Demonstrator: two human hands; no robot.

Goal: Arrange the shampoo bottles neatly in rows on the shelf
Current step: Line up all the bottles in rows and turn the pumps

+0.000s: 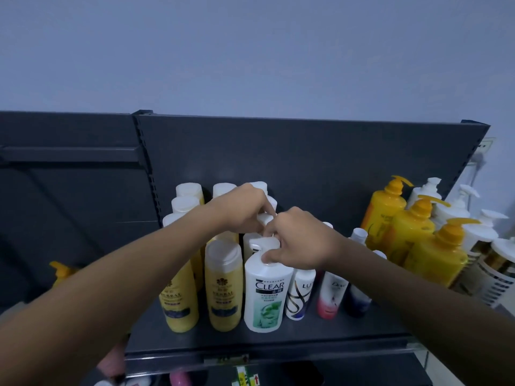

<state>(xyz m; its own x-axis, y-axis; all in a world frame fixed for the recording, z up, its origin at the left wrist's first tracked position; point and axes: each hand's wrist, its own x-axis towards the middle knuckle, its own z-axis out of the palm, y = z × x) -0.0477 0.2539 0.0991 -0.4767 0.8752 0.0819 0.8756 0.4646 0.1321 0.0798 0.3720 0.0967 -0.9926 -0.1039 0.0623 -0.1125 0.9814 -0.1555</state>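
Atop Clear bottle (264, 291), right hand (302, 242), fingers (278, 232) curled

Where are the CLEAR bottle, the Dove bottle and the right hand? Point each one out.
CLEAR bottle (268, 296), head view, on its front label.
Dove bottle (333, 292), head view, on its white upper body.
right hand (302, 240), head view, on the back of the hand.

Open front strip of shelf (306, 344) ahead of tightly packed shampoo bottles (224, 285); tall pump bottles (412, 229) at right.
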